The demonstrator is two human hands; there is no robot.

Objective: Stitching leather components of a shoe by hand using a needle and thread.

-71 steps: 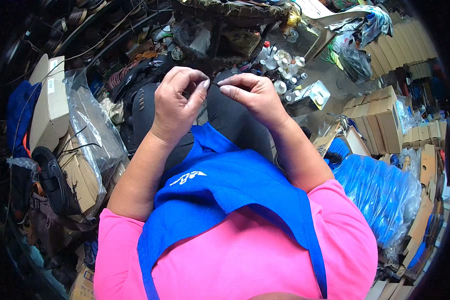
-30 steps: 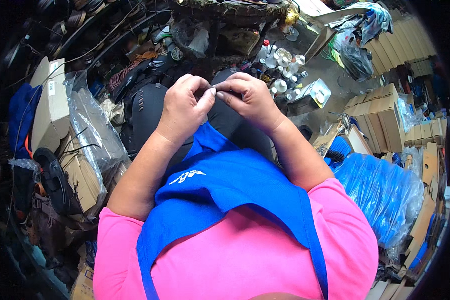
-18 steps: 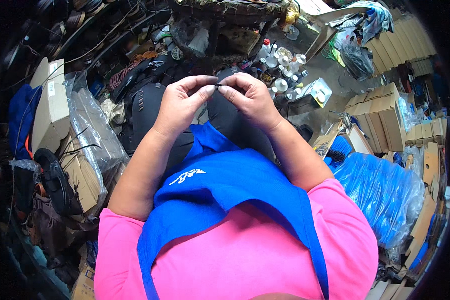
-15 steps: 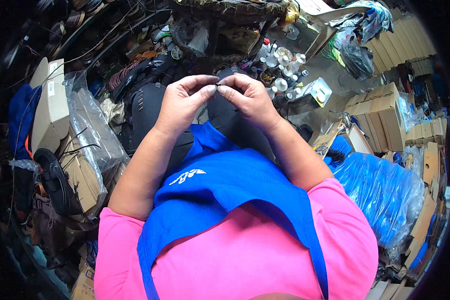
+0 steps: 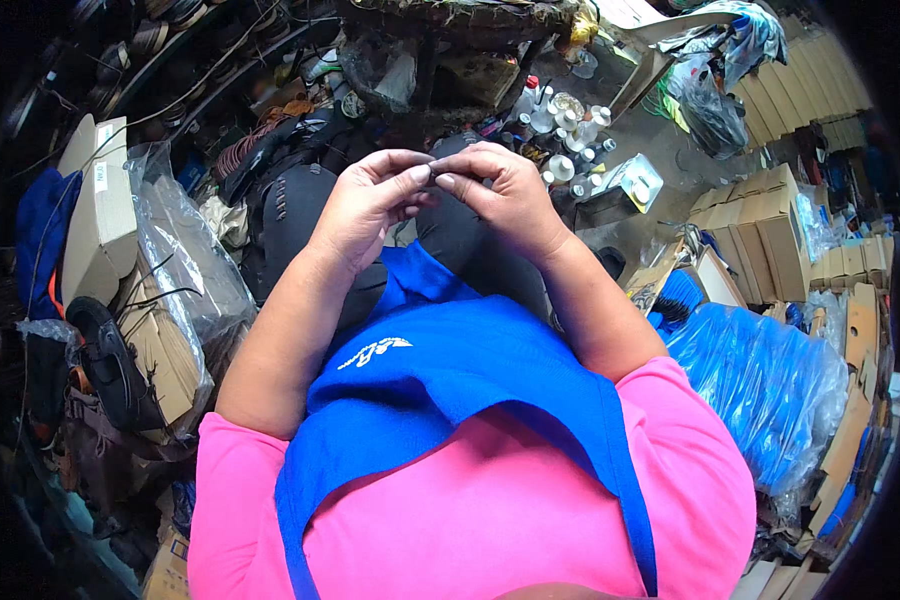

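My left hand [image 5: 369,208] and my right hand [image 5: 509,196] meet fingertip to fingertip above my knees. Each is closed in a pinch of thumb and forefinger. Between the tips shows a tiny dark bit [image 5: 437,170], too small to name. The left hand's lower fingers curl under the palm. Beneath the hands are my dark trousers [image 5: 300,215], and a blue apron [image 5: 460,360] covers my lap.
Several white bottles [image 5: 560,168] stand ahead to the right, near a dark worktable [image 5: 450,15]. Cardboard boxes [image 5: 760,235] and a plastic-wrapped blue bundle [image 5: 755,385] lie at right. On the left are a carton [image 5: 100,215], clear plastic [image 5: 185,240] and a black sandal [image 5: 113,360].
The right hand has turned a little, its fingers now lying flatter over the pinch. My left hand's lower fingers have come into view below its thumb.
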